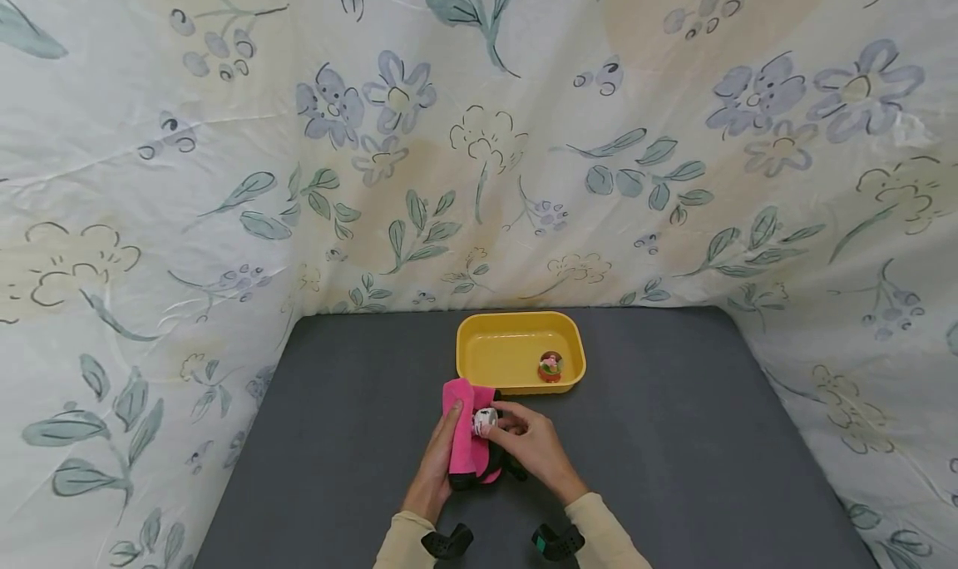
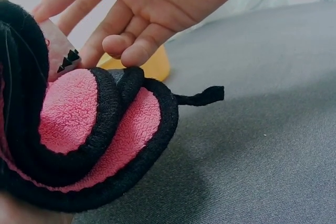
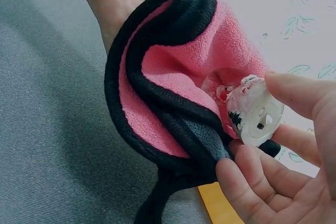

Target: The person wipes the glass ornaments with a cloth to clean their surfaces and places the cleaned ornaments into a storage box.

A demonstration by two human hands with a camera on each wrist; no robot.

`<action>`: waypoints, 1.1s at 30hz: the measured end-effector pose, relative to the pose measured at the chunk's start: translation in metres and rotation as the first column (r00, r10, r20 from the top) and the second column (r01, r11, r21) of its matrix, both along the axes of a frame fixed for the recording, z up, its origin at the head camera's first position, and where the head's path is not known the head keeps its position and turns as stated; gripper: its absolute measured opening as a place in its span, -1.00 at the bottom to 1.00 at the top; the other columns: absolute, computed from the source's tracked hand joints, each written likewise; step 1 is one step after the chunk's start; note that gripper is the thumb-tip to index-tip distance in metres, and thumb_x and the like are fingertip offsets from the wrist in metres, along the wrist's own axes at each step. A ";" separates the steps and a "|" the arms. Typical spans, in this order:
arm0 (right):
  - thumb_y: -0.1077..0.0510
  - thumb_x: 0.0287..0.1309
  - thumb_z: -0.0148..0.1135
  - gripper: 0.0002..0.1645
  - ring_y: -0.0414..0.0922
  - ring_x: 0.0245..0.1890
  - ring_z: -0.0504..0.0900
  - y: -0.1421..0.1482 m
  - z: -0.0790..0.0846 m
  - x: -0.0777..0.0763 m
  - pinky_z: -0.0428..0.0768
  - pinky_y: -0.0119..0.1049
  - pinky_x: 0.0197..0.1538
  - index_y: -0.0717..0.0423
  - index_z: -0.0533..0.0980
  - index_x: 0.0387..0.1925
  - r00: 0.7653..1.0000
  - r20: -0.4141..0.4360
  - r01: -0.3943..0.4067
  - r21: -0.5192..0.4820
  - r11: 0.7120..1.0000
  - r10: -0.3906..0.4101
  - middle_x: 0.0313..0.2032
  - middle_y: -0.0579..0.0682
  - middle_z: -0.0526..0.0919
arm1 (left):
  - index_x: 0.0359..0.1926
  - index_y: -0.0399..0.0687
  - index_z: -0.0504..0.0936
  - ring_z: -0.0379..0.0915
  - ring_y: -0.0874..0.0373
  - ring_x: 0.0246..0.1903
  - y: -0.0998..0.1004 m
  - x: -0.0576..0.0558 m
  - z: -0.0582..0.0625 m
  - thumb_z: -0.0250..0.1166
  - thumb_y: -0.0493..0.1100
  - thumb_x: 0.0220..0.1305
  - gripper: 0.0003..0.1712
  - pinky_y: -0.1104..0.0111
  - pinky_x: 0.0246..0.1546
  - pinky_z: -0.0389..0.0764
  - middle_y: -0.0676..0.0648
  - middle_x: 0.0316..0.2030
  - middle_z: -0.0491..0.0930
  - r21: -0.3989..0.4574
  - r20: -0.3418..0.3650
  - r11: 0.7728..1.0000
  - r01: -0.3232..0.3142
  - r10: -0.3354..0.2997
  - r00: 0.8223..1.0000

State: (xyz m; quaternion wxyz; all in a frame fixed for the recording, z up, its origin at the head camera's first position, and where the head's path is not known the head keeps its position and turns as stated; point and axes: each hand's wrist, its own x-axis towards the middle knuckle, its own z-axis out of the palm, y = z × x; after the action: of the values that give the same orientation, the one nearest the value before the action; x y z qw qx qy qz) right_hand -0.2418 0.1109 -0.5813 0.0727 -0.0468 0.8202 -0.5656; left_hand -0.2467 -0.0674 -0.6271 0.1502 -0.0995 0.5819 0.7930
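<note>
A pink cloth point(image 1: 461, 448) with black edging is folded in my left hand point(image 1: 436, 465), which holds it from the left and below. In the right wrist view a small snow globe point(image 3: 257, 111) with a white base lies in the cloth's fold, its clear dome against the pink pile. My right hand point(image 1: 535, 444) pinches its base between thumb and fingers. The base's underside faces that hand. A black loop point(image 2: 202, 98) hangs off the cloth's edge. Most of my left hand is hidden behind the cloth in both wrist views.
Just beyond the hands stands a yellow tray point(image 1: 494, 348) on the dark grey table point(image 1: 659, 436). Inside it, toward the right, sits another small snow globe point(image 1: 550, 367) with a red base. Floral fabric point(image 1: 524, 178) hangs behind the table and along both sides.
</note>
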 end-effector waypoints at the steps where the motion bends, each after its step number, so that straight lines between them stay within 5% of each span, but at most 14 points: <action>1: -0.17 0.16 0.44 -0.44 -0.15 -0.26 0.62 0.000 0.000 0.000 0.60 -0.31 -0.19 -0.17 0.60 0.18 1.000 -0.001 -0.001 0.002 1.000 0.001 -0.14 -0.02 0.76 | 0.53 0.06 0.10 0.34 0.08 0.24 0.000 0.000 0.000 0.07 0.46 0.37 -0.06 0.26 0.20 0.48 -0.09 0.28 0.38 0.001 -0.001 1.000 0.000 0.000 1.000; 19: -0.21 0.20 0.39 -0.42 -0.16 -0.17 0.70 0.004 -0.002 -0.006 0.66 -0.25 -0.17 -0.13 0.60 0.20 1.000 0.024 -0.017 -0.021 1.000 0.017 -0.14 -0.02 0.78 | 0.54 0.06 0.10 0.32 0.10 0.24 0.003 -0.003 0.001 0.08 0.47 0.36 -0.04 0.28 0.21 0.43 -0.07 0.29 0.36 0.013 -0.003 1.000 -0.004 0.004 1.000; 33: -0.21 0.21 0.38 -0.45 -0.14 -0.35 0.68 0.004 0.000 -0.008 0.65 -0.27 -0.27 -0.03 0.61 0.14 0.999 0.052 -0.010 -0.029 1.000 0.011 -0.25 -0.01 0.76 | 0.49 0.02 0.15 0.39 0.17 0.15 0.006 -0.002 0.001 0.08 0.45 0.38 -0.09 0.33 0.14 0.46 -0.03 0.19 0.44 0.018 -0.004 1.000 -0.016 0.016 1.000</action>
State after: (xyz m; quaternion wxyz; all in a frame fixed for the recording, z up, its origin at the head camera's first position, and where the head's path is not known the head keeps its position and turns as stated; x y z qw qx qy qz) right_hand -0.2499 0.1149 -0.5817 0.0962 -0.0374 0.8095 -0.5780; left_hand -0.2490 -0.0618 -0.6260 0.1435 -0.1014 0.5743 0.7996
